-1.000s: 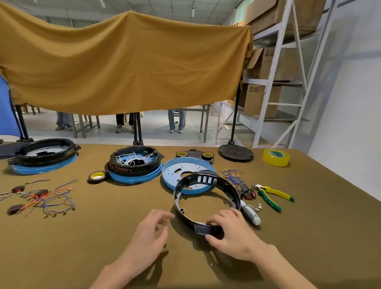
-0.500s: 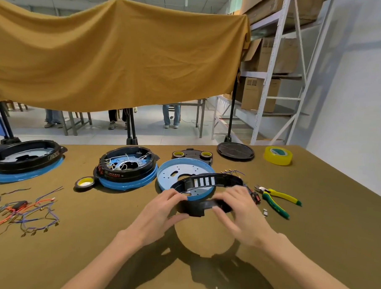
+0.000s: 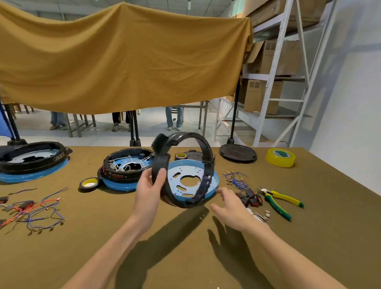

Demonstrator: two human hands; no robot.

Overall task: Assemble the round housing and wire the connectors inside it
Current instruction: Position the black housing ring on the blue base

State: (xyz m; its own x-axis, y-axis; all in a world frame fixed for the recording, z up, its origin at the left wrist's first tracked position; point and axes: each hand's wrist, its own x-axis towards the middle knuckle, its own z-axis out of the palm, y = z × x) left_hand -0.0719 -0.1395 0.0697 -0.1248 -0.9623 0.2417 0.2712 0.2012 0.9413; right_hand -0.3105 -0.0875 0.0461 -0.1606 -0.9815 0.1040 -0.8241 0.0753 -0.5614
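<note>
A black housing ring [image 3: 206,167] stands tilted on edge in the air above the table, and my left hand [image 3: 149,186] grips its left rim. Behind it lies a blue round base plate [image 3: 194,177] with holes. My right hand [image 3: 232,208] hovers to the right of the ring with fingers spread, holding nothing. A wired housing [image 3: 127,169] on a blue base sits to the left, and another black housing [image 3: 31,159] lies at the far left. Blue wires with connectors [image 3: 236,181] and small black switches [image 3: 249,197] lie to the right.
Loose red and blue wires [image 3: 31,211] lie at left. Nearby are a black tape roll [image 3: 89,183], green-yellow pliers [image 3: 281,201], a yellow tape roll [image 3: 280,157] and a black round lid [image 3: 238,153]. A brown cloth hangs behind the table; metal shelving stands at right.
The black ring went from lying flat on the table to being lifted and tipped upright. My right hand let go of it and drew away to the right; my left hand now holds it alone.
</note>
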